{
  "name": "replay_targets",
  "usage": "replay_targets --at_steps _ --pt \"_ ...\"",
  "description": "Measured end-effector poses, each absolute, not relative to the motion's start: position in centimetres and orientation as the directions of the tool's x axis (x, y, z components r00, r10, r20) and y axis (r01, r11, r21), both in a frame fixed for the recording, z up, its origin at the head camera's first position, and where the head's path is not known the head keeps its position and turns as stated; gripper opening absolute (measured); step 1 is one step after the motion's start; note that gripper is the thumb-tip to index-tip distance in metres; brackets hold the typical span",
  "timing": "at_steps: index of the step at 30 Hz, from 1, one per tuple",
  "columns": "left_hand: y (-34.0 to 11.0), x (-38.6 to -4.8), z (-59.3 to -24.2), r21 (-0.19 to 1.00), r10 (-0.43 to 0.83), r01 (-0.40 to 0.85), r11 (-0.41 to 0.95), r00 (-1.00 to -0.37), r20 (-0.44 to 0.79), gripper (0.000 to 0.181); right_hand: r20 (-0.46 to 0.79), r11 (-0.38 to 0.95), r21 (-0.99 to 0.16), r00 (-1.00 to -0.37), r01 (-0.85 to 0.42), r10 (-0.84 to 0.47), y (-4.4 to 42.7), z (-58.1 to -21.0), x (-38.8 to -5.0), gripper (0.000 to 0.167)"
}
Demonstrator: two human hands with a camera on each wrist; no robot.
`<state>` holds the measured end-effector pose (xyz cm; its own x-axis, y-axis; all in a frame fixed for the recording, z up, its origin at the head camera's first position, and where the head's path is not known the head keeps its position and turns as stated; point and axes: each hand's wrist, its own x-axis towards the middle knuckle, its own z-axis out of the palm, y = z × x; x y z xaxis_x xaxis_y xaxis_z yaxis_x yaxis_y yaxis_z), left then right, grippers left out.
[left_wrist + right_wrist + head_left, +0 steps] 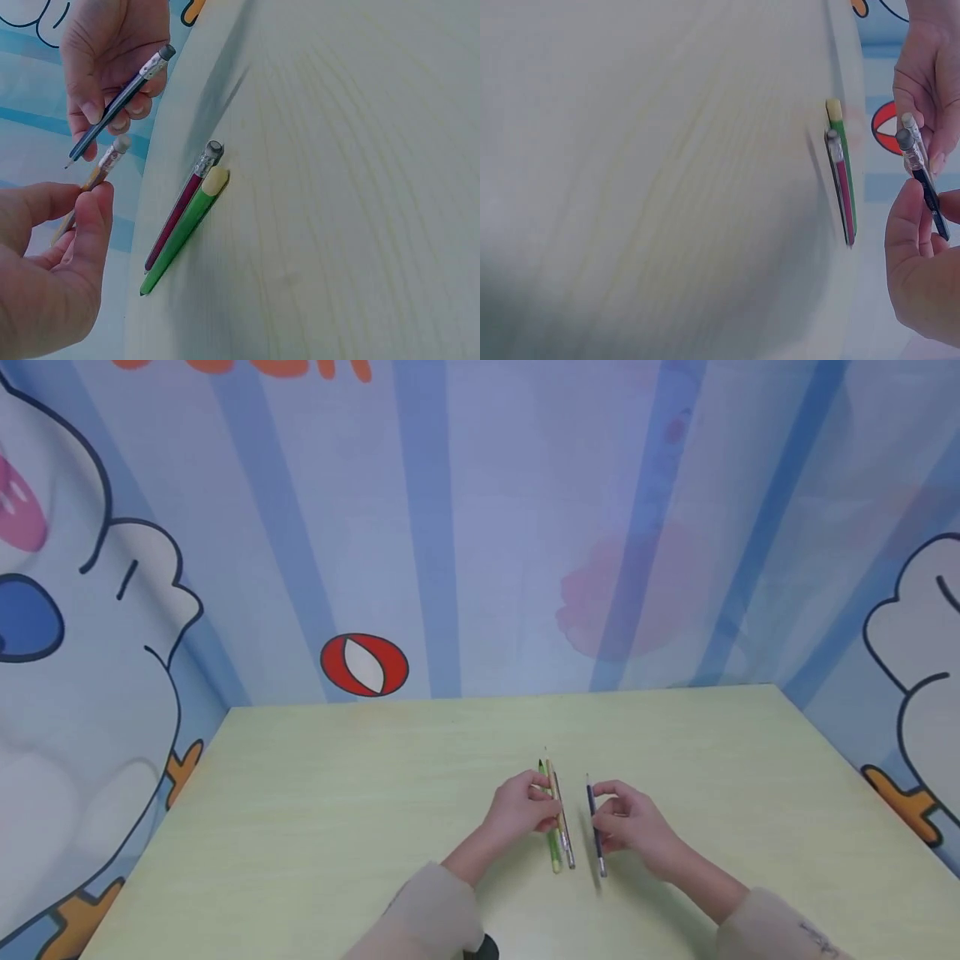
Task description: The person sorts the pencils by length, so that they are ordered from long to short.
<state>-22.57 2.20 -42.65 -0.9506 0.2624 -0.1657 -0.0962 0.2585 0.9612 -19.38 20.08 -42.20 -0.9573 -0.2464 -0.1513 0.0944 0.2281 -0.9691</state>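
Above the table, in the right hand, a dark-blue pencil.

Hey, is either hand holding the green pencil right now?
No, the left wrist view shows the green pencil lying on the table beside the dark red pencil, apart from the left hand and right hand.

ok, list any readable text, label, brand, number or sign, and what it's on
None readable.
Backdrop: orange lettering, cut off by the frame.
Right sleeve: dark marks, too small and blurred.
Dark blue pencil, yellow pencil, maroon pencil, green pencil: nothing legible.
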Motion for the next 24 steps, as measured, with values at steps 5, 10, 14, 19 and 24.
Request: replay_targets --at_steps 5,10,14,19,24 --pt "3.5 -23.0 -42.8 0.958 0.258 -0.117 0.262 -0.948 -0.186 0.026 -0.151 0.219 -0.97 -0.966 0.104 -0.209 21.1 -42.3 -19.6 0.045" --pt "5.1 -23.0 -42.9 0.954 0.252 -0.142 0.265 -0.945 -0.211 0.024 -0.152 0.222 -0.969 -0.974 0.113 -0.171 21.8 -42.1 -19.6 0.044" --pt "6.3 -22.7 -43.0 0.943 0.228 -0.158 0.294 -0.946 -0.229 0.023 -0.154 0.215 -0.97 -0.975 0.117 -0.163 22.3 -41.9 -19.6 0.044" --pt "7.2 -22.5 -43.4 0.93 0.2 -0.151 0.335 -0.953 -0.227 0.022 -0.153 0.204 -0.972 -0.975 0.119 -0.161 22.7 -41.9 -19.5 0.045" --pt "7.8 -22.6 -44.2 0.907 0.163 -0.115 0.405 -0.967 -0.196 0.025 -0.164 0.196 -0.971 -0.975 0.134 -0.148 23.1 -42.0 -19.4 0.044"
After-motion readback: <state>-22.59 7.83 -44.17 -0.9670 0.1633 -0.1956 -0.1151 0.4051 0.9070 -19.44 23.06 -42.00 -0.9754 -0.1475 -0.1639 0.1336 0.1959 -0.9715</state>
